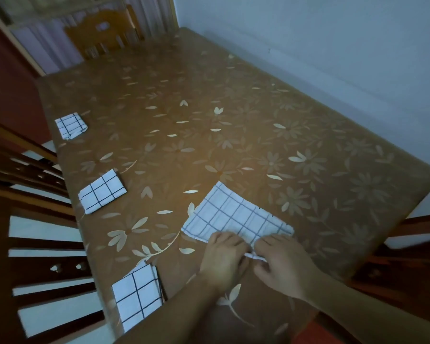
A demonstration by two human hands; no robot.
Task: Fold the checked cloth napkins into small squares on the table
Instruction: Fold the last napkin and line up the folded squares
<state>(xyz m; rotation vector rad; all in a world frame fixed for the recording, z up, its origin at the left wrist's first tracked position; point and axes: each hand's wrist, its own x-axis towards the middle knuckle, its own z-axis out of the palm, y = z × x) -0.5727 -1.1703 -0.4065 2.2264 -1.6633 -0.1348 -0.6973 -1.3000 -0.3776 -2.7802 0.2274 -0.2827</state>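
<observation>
A white checked napkin [235, 214] lies partly folded as a long rectangle on the table [209, 120], near its front edge. My left hand [222, 259] and my right hand [283, 266] meet at the napkin's near edge, and both pinch the cloth there. Three folded checked squares line the table's left side: the far folded napkin [70, 125], the middle folded napkin [102, 191] and the near folded napkin [137, 296], which lies under my left forearm's side.
A brown flowered cover lies over the table. Wooden chairs stand at the left [35, 232], at the far end [104, 33] and at the right [407, 256]. A pale wall [333, 45] runs along the table's right side.
</observation>
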